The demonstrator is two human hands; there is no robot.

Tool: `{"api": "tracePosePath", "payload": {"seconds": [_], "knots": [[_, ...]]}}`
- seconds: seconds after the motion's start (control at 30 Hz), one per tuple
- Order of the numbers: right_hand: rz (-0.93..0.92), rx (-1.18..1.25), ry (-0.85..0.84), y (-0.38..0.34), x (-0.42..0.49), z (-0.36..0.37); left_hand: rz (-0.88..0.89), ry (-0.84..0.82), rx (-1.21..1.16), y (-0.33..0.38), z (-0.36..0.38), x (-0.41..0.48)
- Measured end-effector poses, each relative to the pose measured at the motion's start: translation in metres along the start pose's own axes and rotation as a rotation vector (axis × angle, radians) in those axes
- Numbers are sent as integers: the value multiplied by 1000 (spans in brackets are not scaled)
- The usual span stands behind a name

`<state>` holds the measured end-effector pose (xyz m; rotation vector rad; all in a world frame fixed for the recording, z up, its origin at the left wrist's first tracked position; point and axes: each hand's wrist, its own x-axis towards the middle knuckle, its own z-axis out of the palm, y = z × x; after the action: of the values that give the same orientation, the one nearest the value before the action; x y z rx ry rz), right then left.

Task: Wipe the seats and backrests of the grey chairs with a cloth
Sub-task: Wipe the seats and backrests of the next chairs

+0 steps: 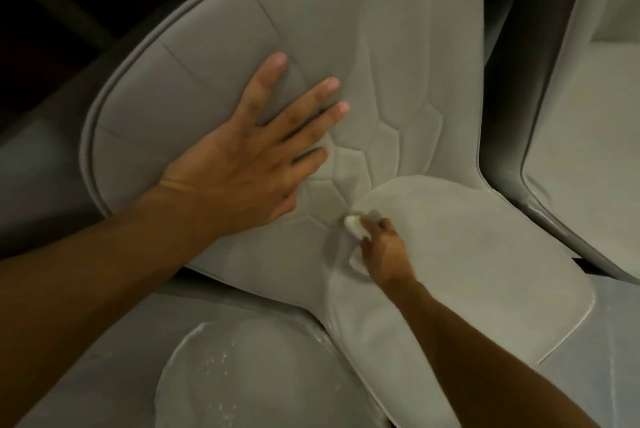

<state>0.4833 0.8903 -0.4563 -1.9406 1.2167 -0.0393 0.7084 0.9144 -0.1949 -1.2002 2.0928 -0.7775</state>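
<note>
Your left grip (239, 168) spreads flat on the quilted grey backrest (398, 47); your right grip (384, 251) pinches a crumpled white cloth (355, 230).

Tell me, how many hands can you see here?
2: left hand flat on the chair backrest; right hand pinching the white cloth at the seat crease. None hidden.

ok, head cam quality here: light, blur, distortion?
Head view: dim, warm light, top-left corner nearly black; right hand and cloth softly blurred at the crease of the seat; left hand, flat on the backrest, is sharper; wide-angle bends the backrest's piped edge; no glare visible.
</note>
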Motion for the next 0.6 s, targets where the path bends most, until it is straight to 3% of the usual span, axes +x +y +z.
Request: {"api": "tracePosePath", "payload": {"seconds": [0.1, 0.13, 0.23, 0.43, 0.5, 0.6], "knots": [[210, 142, 323, 11, 22, -32, -14, 43, -37, 0, 2, 1], [251, 164, 358, 11, 29, -39, -17, 51, -40, 1, 3, 1], [288, 140, 278, 8, 43, -34, -11, 36, -40, 2, 4, 0], [70, 74, -61, -10, -3, 7, -26, 35, -49, 2, 5, -1], [62, 87, -33, -12, -11, -3, -36, 74, -147, 1, 6, -1], [295, 197, 208, 4, -6, -45, -67, 153, -263, 1, 8, 0]]}}
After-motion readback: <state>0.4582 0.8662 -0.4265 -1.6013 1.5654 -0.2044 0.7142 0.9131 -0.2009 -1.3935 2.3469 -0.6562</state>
